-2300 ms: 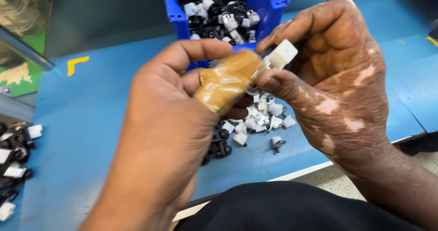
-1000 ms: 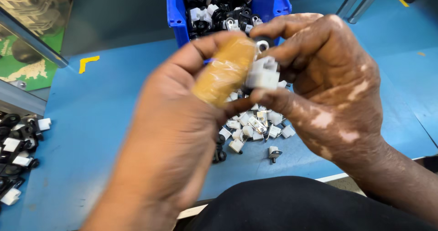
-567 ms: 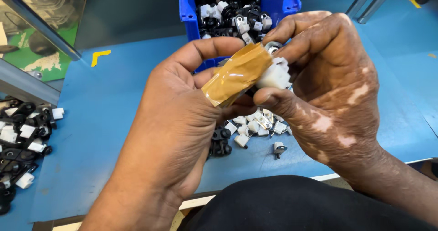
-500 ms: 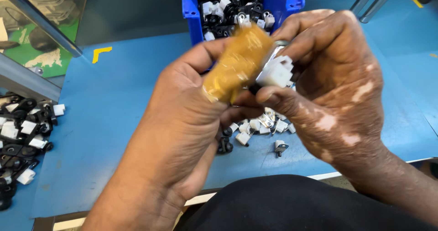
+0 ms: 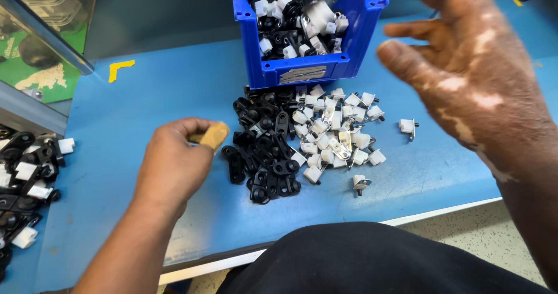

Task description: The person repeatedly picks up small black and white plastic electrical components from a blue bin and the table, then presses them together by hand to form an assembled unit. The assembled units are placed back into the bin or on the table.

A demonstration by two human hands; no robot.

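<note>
The left hand (image 5: 174, 166) rests on the blue table (image 5: 145, 96) just left of the black clips (image 5: 261, 154), its grip curled shut, thumb in tan tape (image 5: 214, 135). The right hand (image 5: 471, 79) hovers right of the blue bin (image 5: 308, 67), grip spread open, empty. White clips (image 5: 337, 131) lie before the bin

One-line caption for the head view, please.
Left hand with taped thumb reaches toward black parts beside white clips below a blue bin; right hand hovers open.

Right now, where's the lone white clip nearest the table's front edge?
In the head view, the lone white clip lies right of the black parts pile, just below the white pile.
</note>
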